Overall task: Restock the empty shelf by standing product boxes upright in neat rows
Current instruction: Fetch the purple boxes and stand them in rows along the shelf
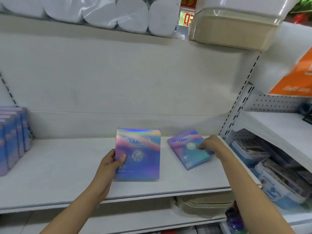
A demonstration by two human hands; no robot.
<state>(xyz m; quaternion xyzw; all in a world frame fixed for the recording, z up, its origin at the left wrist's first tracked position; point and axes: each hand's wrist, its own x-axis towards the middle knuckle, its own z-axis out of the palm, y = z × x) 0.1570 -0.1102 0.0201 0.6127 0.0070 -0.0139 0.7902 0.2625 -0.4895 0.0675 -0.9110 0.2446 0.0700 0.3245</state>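
While left hand [112, 162] grips upright box [137, 154] | shelf [67, 166] | right hand [211, 144] on flat box [189, 151]

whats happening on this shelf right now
A person is stocking a white shelf with iridescent boxes. The left hand holds one box upright by its left edge near the shelf's front. The right hand rests on a second box lying flat. A row of similar boxes already stands at the far left.

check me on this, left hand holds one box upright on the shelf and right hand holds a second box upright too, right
Not quite. In the head view the left hand holds its box upright on the shelf, but the right hand rests on a second box lying flat.
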